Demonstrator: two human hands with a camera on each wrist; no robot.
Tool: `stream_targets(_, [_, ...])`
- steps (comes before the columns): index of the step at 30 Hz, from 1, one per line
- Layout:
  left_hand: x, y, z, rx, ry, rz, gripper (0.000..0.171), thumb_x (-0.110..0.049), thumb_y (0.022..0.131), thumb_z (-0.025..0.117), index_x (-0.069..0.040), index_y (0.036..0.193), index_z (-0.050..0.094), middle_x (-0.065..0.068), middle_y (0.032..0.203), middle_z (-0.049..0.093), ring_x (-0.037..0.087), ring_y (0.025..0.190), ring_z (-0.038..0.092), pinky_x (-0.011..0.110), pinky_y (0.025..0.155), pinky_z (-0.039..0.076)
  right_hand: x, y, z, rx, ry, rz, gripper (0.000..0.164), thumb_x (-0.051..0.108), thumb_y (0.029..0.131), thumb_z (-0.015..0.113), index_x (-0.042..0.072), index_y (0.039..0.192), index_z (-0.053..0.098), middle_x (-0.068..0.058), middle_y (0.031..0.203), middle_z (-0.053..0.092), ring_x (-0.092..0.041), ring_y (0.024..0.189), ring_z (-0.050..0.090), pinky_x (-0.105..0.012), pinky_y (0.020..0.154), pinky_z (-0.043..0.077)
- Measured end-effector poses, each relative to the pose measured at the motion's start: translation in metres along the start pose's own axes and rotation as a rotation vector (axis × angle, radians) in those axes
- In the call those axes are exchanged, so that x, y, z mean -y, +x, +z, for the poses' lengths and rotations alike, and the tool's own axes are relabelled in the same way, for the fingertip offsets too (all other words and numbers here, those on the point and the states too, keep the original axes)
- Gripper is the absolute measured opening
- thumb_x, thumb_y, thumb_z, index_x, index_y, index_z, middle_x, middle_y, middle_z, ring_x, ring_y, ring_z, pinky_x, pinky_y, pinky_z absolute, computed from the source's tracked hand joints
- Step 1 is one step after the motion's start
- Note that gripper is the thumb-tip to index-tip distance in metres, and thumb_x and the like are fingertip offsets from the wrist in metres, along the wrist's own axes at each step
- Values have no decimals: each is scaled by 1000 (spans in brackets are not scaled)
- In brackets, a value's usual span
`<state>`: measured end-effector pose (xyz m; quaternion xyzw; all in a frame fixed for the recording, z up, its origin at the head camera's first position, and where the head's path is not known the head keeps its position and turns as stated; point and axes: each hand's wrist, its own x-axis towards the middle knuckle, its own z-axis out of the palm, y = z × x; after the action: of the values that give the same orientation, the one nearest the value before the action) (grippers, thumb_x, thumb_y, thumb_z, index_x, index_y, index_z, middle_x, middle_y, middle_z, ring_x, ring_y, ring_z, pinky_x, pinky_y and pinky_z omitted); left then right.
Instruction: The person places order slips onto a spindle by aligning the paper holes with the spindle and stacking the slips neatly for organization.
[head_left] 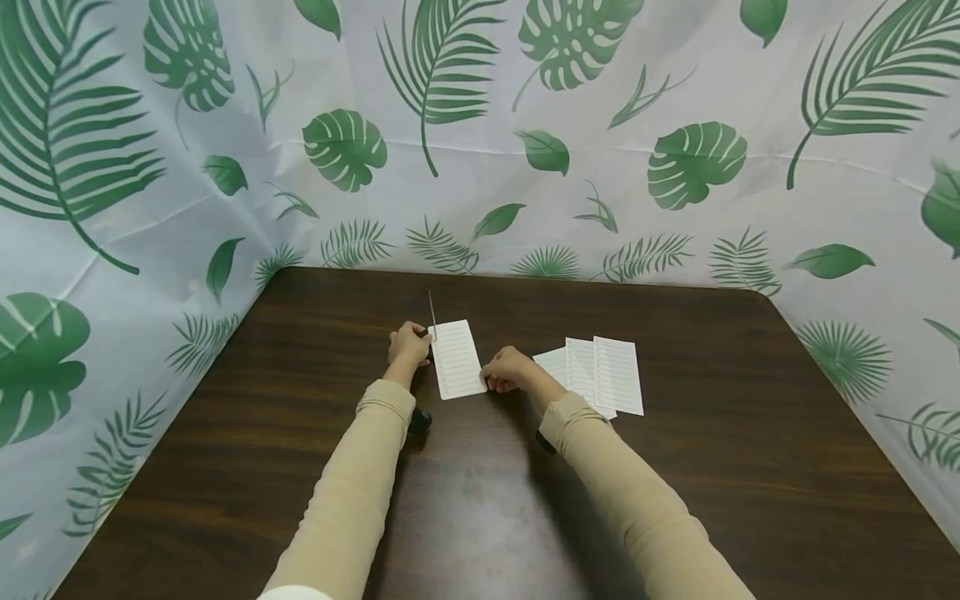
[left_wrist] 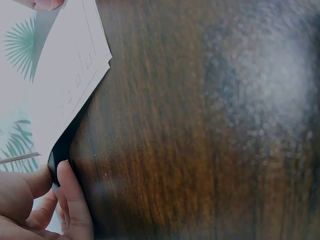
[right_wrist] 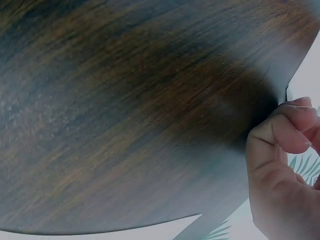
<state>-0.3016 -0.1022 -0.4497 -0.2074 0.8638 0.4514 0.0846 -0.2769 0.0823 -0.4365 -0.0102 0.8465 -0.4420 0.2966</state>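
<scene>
A small stack of white lined cards (head_left: 459, 360) lies in front of me, angled on the table; two offset corners show in the left wrist view. My left hand (head_left: 408, 343) holds a black clip (left_wrist: 62, 147), apparently a binder clip, between thumb and fingers at the cards' left edge. A thin metal wire (head_left: 432, 310) sticks up from there. At the near right corner of the cards, my right hand (head_left: 507, 369) pinches the edge with curled fingers. The right wrist view shows that hand (right_wrist: 282, 165) mostly from the side, with its grip partly hidden.
To the right of my right hand, several lined sheets (head_left: 618, 375) lie overlapped and fanned, partly behind the forearm. The dark wooden table (head_left: 225, 467) meets a white leaf-patterned curtain (head_left: 465, 192) at the back and sides.
</scene>
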Motion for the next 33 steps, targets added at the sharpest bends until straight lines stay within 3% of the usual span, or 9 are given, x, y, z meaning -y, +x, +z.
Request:
stream_targets(6, [0, -3, 1, 0, -22, -9, 22, -23, 99, 49, -9, 116, 53, 20, 133, 39, 28, 86, 54, 22, 57, 55, -9, 5, 0, -6, -21, -25, 21, 9, 88, 58, 2, 68, 58, 0, 51, 53, -10, 46, 47, -21, 46, 43])
stream_targets(8, [1, -5, 2, -7, -15, 1, 20, -23, 99, 48, -9, 113, 53, 20, 132, 40, 27, 82, 54, 25, 64, 54, -23, 23, -2, 10, -8, -58, 19, 11, 87, 61, 1, 71, 60, -2, 52, 55, -12, 46, 49, -22, 45, 44])
stream_targets(11, [0, -8, 3, -35, -5, 20, 18, -23, 99, 48, -9, 109, 53, 21, 130, 41, 31, 89, 56, 32, 73, 53, -42, 49, -3, 18, -1, -86, 18, 15, 86, 65, -1, 77, 64, -5, 55, 59, -13, 47, 51, -25, 46, 47])
stream_targets(14, [-2, -8, 3, -60, 3, 27, 17, -23, 99, 49, -9, 109, 53, 21, 128, 42, 37, 100, 55, 35, 77, 53, -47, 57, -3, 33, 12, -127, 18, 17, 85, 67, 0, 79, 66, -4, 56, 59, -12, 47, 52, -25, 46, 47])
stream_targets(18, [-1, -8, 2, -54, 2, 22, 17, -22, 99, 49, -8, 109, 53, 21, 128, 42, 37, 103, 53, 29, 70, 55, -44, 51, -2, 45, 25, -162, 15, 14, 86, 65, 0, 80, 65, -6, 56, 61, -11, 45, 52, -24, 45, 48])
stream_targets(22, [3, -7, 2, -40, -2, 28, 18, -22, 99, 49, -8, 110, 53, 21, 128, 42, 31, 91, 55, 25, 61, 54, -65, 79, -1, 59, 66, -183, 12, 9, 85, 63, 2, 84, 54, -7, 57, 62, -13, 45, 56, -25, 44, 50])
stream_targets(25, [4, -8, 3, -46, -5, 36, 18, -22, 99, 49, -7, 110, 53, 21, 128, 42, 28, 84, 55, 28, 65, 54, -80, 98, 1, 57, 63, -187, 13, 10, 85, 64, 4, 87, 52, -9, 60, 64, -15, 48, 57, -28, 46, 52])
stream_targets(29, [4, -7, 3, -64, -9, 36, 18, -22, 99, 49, -8, 110, 54, 22, 128, 42, 32, 91, 55, 33, 75, 54, -74, 91, 2, 36, 21, -179, 13, 14, 86, 65, 2, 89, 60, -11, 64, 64, -15, 50, 55, -30, 49, 52])
stream_targets(33, [1, -3, 3, -64, -3, 28, 18, -22, 99, 50, -8, 110, 54, 21, 128, 42, 37, 103, 53, 28, 69, 54, -77, 96, -3, 61, 35, -198, 12, 14, 86, 65, 3, 86, 61, -11, 64, 64, -16, 50, 56, -31, 49, 52])
